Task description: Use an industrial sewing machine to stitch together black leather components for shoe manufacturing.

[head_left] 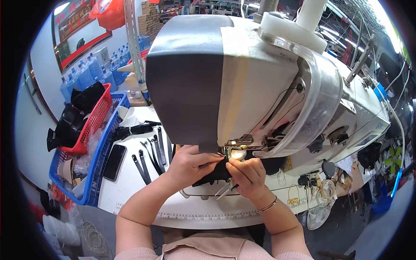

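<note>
A large sewing machine, with a dark cover over its left end, fills the middle of the view. Beneath its needle area, both hands pinch a small black workpiece, which looks like a strap or leather part. My left hand is closed at its left side, thumb and fingertips together. From the other side my right hand presses its thumb and forefinger on the edge. Metal thread snips stick out from under the right hand; whether its lower fingers grip them cannot be told. The needle tip is hidden.
Left of my left hand lie several narrow black straps and a dark phone. A blue crate and a red basket with black items stand farther left. A ruler strip follows the table's front edge. Thread rings hang at right.
</note>
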The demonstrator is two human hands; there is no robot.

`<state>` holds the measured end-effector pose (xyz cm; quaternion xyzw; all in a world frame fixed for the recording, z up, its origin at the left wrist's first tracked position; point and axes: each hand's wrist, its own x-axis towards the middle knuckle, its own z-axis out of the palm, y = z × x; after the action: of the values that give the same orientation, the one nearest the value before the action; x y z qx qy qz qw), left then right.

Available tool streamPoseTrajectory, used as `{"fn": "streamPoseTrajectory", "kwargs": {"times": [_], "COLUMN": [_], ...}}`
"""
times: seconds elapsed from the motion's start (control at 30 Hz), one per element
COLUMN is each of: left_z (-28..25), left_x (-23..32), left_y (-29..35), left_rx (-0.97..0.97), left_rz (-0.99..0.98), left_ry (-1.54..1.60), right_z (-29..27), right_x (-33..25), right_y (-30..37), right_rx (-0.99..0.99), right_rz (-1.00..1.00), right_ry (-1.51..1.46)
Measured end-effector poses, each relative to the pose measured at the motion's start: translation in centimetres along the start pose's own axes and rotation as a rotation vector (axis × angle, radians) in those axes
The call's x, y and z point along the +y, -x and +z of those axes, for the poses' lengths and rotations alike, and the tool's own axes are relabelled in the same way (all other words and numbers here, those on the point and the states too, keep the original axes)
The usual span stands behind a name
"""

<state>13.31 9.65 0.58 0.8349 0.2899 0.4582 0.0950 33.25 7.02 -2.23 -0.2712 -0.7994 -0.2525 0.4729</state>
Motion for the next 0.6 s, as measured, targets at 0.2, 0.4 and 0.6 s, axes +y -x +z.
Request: {"fn": "streamPoseTrajectory", "kwargs": {"times": [0.2, 0.4, 0.6], "left_z": [0.00, 0.33, 0.21], "left_x": [0.10, -0.44, -0.54], "left_y": [-0.13, 0.50, 0.48], "left_rx": [0.025, 0.029, -0.010], "left_rz": [0.021, -0.034, -0.006], "left_ry": [0.037, -0.011, -0.041], "right_z": [-0.04, 0.01, 0.06], "right_x": [-0.18, -0.30, -0.27], "right_y": [-0.04, -0.10, 0.09], "right_rx": [-0.016, -0.016, -0.018], "right_rz": [0.017, 0.020, 0.028], "right_ry": [0.011, -0.006, -0.015]}}
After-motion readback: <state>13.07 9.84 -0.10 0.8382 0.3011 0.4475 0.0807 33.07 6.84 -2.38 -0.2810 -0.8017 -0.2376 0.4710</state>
